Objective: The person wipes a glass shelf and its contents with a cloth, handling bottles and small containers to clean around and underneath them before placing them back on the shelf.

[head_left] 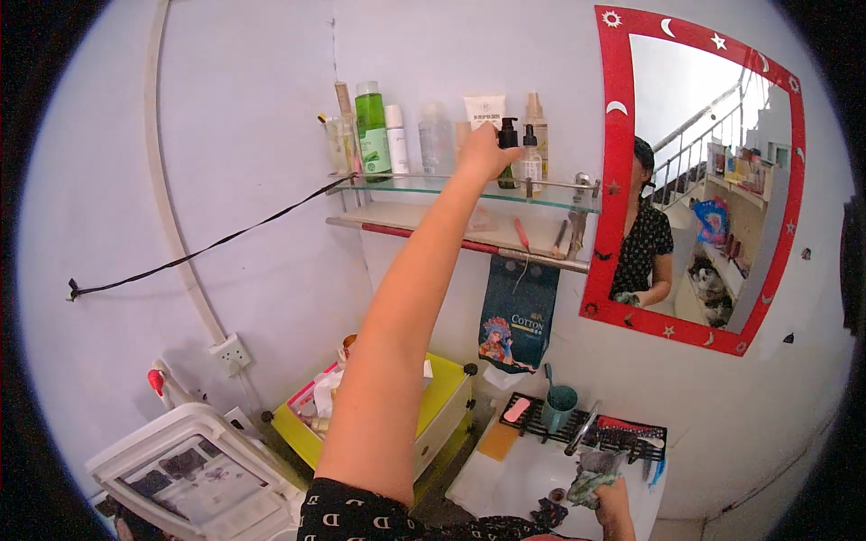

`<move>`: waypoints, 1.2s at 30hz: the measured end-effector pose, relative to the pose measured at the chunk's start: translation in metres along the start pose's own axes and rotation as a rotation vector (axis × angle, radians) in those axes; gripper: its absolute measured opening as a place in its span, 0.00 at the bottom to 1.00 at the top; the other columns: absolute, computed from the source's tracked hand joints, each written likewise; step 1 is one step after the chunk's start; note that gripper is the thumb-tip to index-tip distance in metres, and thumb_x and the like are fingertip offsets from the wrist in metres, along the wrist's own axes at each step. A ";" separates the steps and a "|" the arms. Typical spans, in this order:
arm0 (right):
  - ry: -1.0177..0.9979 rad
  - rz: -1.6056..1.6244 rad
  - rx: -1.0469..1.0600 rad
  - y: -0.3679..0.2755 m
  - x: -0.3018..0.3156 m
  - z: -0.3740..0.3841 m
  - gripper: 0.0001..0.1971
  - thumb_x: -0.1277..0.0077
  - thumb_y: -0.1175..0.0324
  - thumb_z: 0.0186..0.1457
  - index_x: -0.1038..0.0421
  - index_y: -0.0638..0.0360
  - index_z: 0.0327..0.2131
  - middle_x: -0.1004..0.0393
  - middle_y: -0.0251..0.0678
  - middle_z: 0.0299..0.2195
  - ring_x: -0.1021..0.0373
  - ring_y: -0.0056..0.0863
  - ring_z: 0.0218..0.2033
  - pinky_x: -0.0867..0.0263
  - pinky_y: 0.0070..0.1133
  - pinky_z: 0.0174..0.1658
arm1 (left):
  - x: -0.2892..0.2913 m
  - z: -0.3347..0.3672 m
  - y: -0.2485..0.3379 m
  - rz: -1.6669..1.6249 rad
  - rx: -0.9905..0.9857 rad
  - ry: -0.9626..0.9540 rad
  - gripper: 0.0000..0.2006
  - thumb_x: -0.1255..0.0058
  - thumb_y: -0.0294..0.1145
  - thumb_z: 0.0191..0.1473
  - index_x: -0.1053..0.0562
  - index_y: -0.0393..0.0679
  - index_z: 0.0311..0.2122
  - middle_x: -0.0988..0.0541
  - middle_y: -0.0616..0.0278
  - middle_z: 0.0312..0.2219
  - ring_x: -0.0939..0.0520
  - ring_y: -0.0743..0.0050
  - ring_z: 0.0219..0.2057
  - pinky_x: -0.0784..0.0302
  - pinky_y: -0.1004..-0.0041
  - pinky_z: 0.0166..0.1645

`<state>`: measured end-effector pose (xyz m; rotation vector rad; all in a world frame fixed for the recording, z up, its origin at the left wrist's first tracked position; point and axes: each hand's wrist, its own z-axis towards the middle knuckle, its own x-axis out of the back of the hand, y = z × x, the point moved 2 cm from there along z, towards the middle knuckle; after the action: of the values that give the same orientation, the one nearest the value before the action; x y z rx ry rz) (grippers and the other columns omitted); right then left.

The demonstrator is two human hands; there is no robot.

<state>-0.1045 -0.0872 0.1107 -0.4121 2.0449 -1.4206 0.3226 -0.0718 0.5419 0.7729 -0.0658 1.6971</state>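
Note:
My left arm stretches up to a glass shelf (397, 184). There my left hand (487, 155) closes at a dark pump bottle (508, 135), its thumb across the bottle's front; the other fingers are partly hidden. The bottle stands on the glass. Right beside it are a clear dropper-style bottle (531, 164) and a white tube (487, 109). Low on the right, over the white sink (532, 478), my right hand (613, 505) grips a crumpled grey-green cloth (595, 478) near the faucet (583, 428).
Farther left on the shelf stand a green bottle (372, 131) and a white spray bottle (396, 140). A red-framed mirror (606, 180) hangs at the right. Below the shelf hangs a dark cotton pack (516, 316). A teal cup (559, 413) stands behind the sink; a yellow-green cabinet (442, 370) is left of it.

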 end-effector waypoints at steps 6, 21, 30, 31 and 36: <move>0.051 -0.017 -0.027 -0.005 -0.013 -0.013 0.15 0.59 0.82 0.39 0.33 0.68 0.36 0.28 0.40 0.29 0.29 0.33 0.27 0.31 0.27 0.30 | 0.041 -0.004 -0.033 -0.230 -0.002 0.295 0.26 0.41 0.47 0.37 0.30 0.38 0.38 0.24 0.53 0.34 0.23 0.59 0.37 0.28 0.65 0.40; -0.282 -0.029 -0.185 0.082 0.005 0.006 0.17 0.56 0.77 0.46 0.34 0.67 0.43 0.27 0.38 0.33 0.29 0.25 0.30 0.32 0.20 0.33 | 0.017 0.007 -0.079 0.105 0.107 0.148 0.30 0.41 0.50 0.35 0.30 0.39 0.41 0.24 0.50 0.37 0.24 0.55 0.40 0.30 0.63 0.43; -0.148 -0.110 -0.045 0.010 0.022 0.008 0.18 0.55 0.76 0.43 0.32 0.67 0.42 0.26 0.38 0.33 0.29 0.25 0.31 0.33 0.22 0.37 | 0.035 -0.155 0.047 -0.823 -0.092 0.169 0.22 0.48 0.29 0.49 0.37 0.34 0.49 0.27 0.58 0.37 0.25 0.74 0.37 0.30 0.75 0.43; -0.155 -0.143 -0.048 -0.007 0.026 0.012 0.19 0.53 0.75 0.44 0.32 0.65 0.44 0.26 0.35 0.36 0.30 0.24 0.32 0.34 0.24 0.39 | 0.012 -0.187 0.048 -0.882 -0.023 0.062 0.23 0.48 0.28 0.49 0.39 0.35 0.50 0.27 0.59 0.38 0.25 0.73 0.38 0.30 0.74 0.44; -0.163 0.120 0.163 -0.079 0.004 0.025 0.18 0.51 0.73 0.45 0.34 0.62 0.43 0.27 0.32 0.35 0.31 0.23 0.35 0.37 0.22 0.44 | -0.098 -0.342 0.095 -0.880 0.053 -0.278 0.25 0.42 0.24 0.40 0.37 0.39 0.46 0.29 0.58 0.39 0.26 0.70 0.40 0.29 0.73 0.43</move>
<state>-0.0982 -0.1377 0.1767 -0.3201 1.7793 -1.4206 0.0899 -0.0333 0.2594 0.8976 0.1165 0.7582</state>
